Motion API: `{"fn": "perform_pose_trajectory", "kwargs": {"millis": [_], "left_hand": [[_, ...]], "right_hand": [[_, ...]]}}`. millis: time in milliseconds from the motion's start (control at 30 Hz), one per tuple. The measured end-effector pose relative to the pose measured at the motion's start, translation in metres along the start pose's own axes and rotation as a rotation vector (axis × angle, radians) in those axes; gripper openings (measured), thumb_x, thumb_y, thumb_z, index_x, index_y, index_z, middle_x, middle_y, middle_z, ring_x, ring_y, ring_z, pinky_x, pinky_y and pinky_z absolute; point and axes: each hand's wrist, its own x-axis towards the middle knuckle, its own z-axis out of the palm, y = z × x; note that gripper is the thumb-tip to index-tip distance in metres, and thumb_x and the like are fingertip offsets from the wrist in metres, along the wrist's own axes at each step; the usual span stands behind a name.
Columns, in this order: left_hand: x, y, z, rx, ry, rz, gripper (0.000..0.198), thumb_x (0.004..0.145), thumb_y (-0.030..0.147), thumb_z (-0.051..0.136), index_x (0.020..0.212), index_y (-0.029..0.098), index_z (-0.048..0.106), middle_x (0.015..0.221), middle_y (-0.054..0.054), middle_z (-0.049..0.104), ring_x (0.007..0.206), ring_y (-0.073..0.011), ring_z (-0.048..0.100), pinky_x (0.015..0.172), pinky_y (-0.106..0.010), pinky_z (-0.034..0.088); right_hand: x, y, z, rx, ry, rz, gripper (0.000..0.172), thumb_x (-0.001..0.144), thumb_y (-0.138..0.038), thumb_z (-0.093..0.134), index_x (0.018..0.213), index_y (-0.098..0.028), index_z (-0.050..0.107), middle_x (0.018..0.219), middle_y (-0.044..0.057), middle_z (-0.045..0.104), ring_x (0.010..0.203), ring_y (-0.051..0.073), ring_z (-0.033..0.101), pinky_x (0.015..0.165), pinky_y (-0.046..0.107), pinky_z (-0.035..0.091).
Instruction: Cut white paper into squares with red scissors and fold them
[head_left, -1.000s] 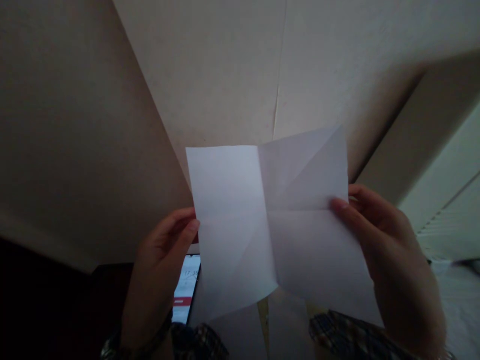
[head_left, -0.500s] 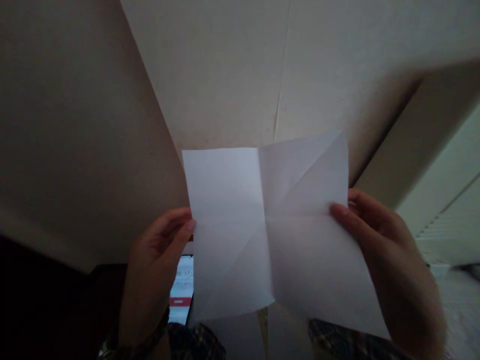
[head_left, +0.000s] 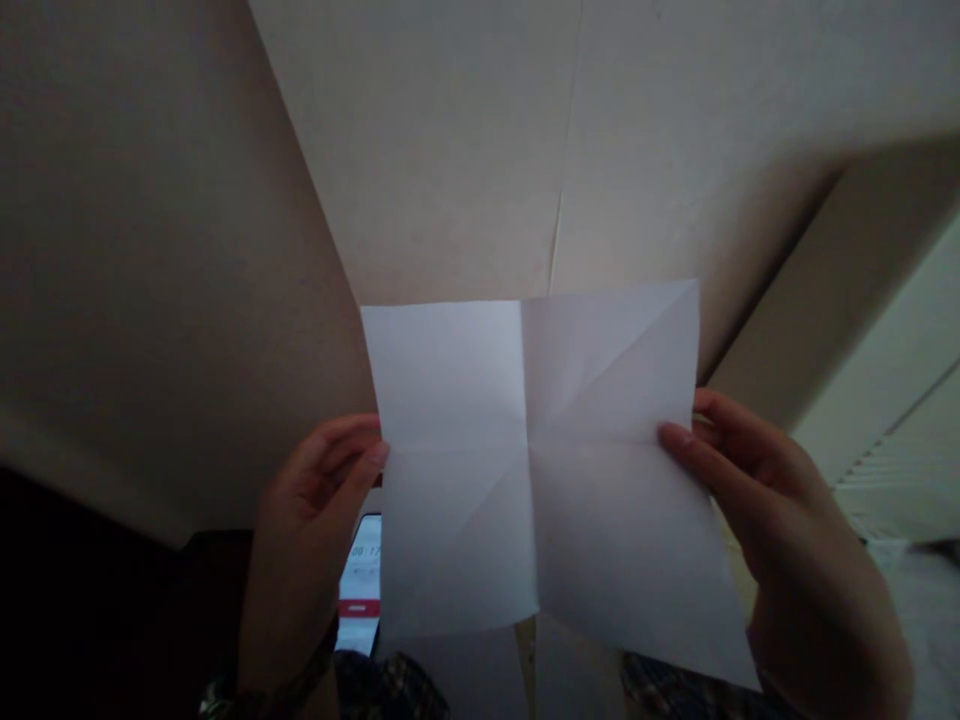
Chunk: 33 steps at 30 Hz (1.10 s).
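Note:
A white sheet of paper [head_left: 457, 380] is spread upright in front of me, with a vertical crease, a horizontal crease and a diagonal one. My left hand [head_left: 319, 500] pinches its left edge at mid-height, thumb on the near face. On the opposite edge, my right hand [head_left: 765, 500] grips the sheet between thumb and fingers, also about halfway up. Behind the sheet's lower left, beside my left wrist, lies a phone [head_left: 360, 580] with a lit screen showing digits and a red bar.
More white paper [head_left: 480, 670] lies below the held sheet. A pale wall [head_left: 435, 150] with a thin vertical seam rises behind. A light panel with slats [head_left: 900, 440] stands at the right. The lower left is very dark.
The sheet's right half has swung slightly, its top right corner now a little lower and its bottom right corner further left. Both hands keep their hold.

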Motion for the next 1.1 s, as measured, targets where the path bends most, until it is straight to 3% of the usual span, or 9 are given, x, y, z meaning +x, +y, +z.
{"fn": "perform_pose_trajectory", "kwargs": {"millis": [100, 267, 400, 533, 633, 767, 867, 1000, 1100], "left_hand": [[0.0, 0.001, 0.0, -0.051, 0.006, -0.017, 0.017, 0.076, 0.022, 0.075, 0.091, 0.023, 0.068, 0.071, 0.006, 0.073, 0.064, -0.0092, 0.064, 0.06, -0.014, 0.049], [-0.001, 0.002, 0.002, -0.085, 0.091, -0.049, 0.026, 0.07, 0.022, 0.079, 0.09, 0.024, 0.062, 0.063, 0.008, 0.069, 0.052, -0.0096, 0.06, 0.046, -0.014, 0.046], [0.001, -0.002, 0.002, -0.075, 0.084, -0.032, 0.023, 0.066, 0.024, 0.079, 0.08, 0.025, 0.062, 0.062, 0.01, 0.068, 0.045, -0.0085, 0.056, 0.04, -0.013, 0.044], [0.003, -0.01, -0.004, 0.047, 0.071, 0.075, 0.011, 0.068, 0.031, 0.077, 0.075, 0.025, 0.072, 0.068, 0.006, 0.071, 0.058, -0.0102, 0.065, 0.048, -0.012, 0.049], [0.001, -0.013, -0.008, 0.106, 0.045, 0.156, 0.008, 0.074, 0.035, 0.074, 0.078, 0.029, 0.077, 0.073, 0.006, 0.074, 0.065, -0.0104, 0.066, 0.055, -0.012, 0.05], [-0.004, -0.009, -0.01, 0.143, -0.033, 0.258, 0.009, 0.083, 0.031, 0.069, 0.082, 0.033, 0.077, 0.079, 0.007, 0.072, 0.068, -0.0098, 0.062, 0.06, -0.014, 0.048], [-0.005, -0.004, -0.01, 0.167, -0.123, 0.299, 0.015, 0.086, 0.029, 0.065, 0.084, 0.036, 0.077, 0.086, 0.007, 0.069, 0.08, -0.0119, 0.063, 0.071, -0.016, 0.049], [-0.005, 0.003, -0.009, 0.177, -0.174, 0.274, 0.02, 0.087, 0.027, 0.062, 0.091, 0.037, 0.078, 0.095, 0.005, 0.071, 0.084, -0.0137, 0.065, 0.07, -0.017, 0.051], [-0.003, 0.004, -0.009, 0.181, -0.212, 0.259, 0.022, 0.084, 0.026, 0.065, 0.094, 0.039, 0.079, 0.099, 0.005, 0.072, 0.086, -0.0141, 0.066, 0.073, -0.017, 0.052]], "right_hand": [[0.007, 0.005, -0.009, -0.004, -0.084, -0.007, 0.003, 0.085, -0.035, 0.073, 0.086, -0.034, 0.07, 0.077, 0.002, 0.074, 0.059, 0.021, 0.066, 0.046, 0.027, 0.049], [0.008, 0.005, -0.007, -0.001, -0.067, -0.01, 0.004, 0.085, -0.033, 0.073, 0.088, -0.033, 0.071, 0.074, 0.001, 0.073, 0.058, 0.019, 0.065, 0.047, 0.025, 0.048], [-0.002, -0.003, 0.007, 0.056, 0.078, 0.032, 0.008, 0.087, -0.028, 0.07, 0.093, -0.033, 0.07, 0.073, -0.002, 0.073, 0.054, 0.015, 0.063, 0.045, 0.021, 0.046], [-0.007, -0.006, 0.014, 0.081, 0.167, 0.067, 0.01, 0.087, -0.028, 0.069, 0.097, -0.032, 0.069, 0.07, -0.005, 0.073, 0.051, 0.012, 0.062, 0.042, 0.018, 0.043], [-0.006, -0.006, 0.012, 0.07, 0.202, 0.058, 0.027, 0.085, -0.029, 0.071, 0.111, -0.034, 0.066, 0.061, -0.006, 0.07, 0.047, 0.013, 0.06, 0.04, 0.019, 0.043], [-0.001, -0.011, 0.009, 0.095, 0.193, 0.06, 0.067, 0.075, -0.029, 0.08, 0.135, -0.033, 0.053, 0.046, -0.008, 0.062, 0.032, 0.013, 0.048, 0.032, 0.021, 0.036], [0.002, -0.016, 0.008, 0.097, 0.217, 0.093, 0.079, 0.069, -0.03, 0.083, 0.14, -0.034, 0.049, 0.042, -0.009, 0.059, 0.029, 0.013, 0.044, 0.028, 0.022, 0.03], [0.002, -0.017, 0.007, 0.036, 0.239, 0.097, 0.069, 0.071, -0.032, 0.08, 0.135, -0.035, 0.056, 0.041, -0.008, 0.056, 0.028, 0.013, 0.042, 0.028, 0.022, 0.027], [0.0, -0.014, 0.007, 0.006, 0.156, 0.083, 0.043, 0.076, -0.035, 0.077, 0.119, -0.035, 0.068, 0.048, -0.005, 0.062, 0.033, 0.013, 0.047, 0.031, 0.022, 0.03]]}}
